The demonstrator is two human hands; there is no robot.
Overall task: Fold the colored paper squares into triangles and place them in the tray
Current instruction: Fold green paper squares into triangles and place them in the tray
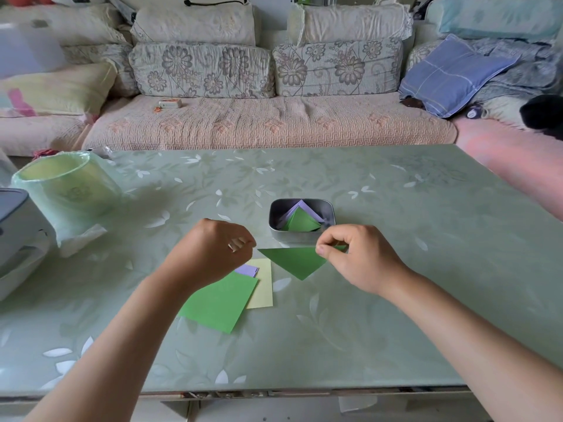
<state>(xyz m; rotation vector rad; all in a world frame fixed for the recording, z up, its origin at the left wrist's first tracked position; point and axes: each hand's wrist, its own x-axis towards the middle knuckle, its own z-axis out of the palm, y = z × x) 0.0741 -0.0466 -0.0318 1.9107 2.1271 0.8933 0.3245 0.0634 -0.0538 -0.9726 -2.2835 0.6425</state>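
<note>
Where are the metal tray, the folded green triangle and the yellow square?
metal tray (289, 236), head view, front wall.
folded green triangle (292, 260), head view, its middle.
yellow square (264, 284), head view, bare right strip.

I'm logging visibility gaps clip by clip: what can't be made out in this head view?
Head view, the only one:
1. Number of folded papers in the tray: the top green piece covers the rest.
2. Purple sheet: mostly under the left hand and the green square.
3. Right corner of the green triangle: mostly behind the right hand.
4. Machine: cut off by the left edge.
</note>
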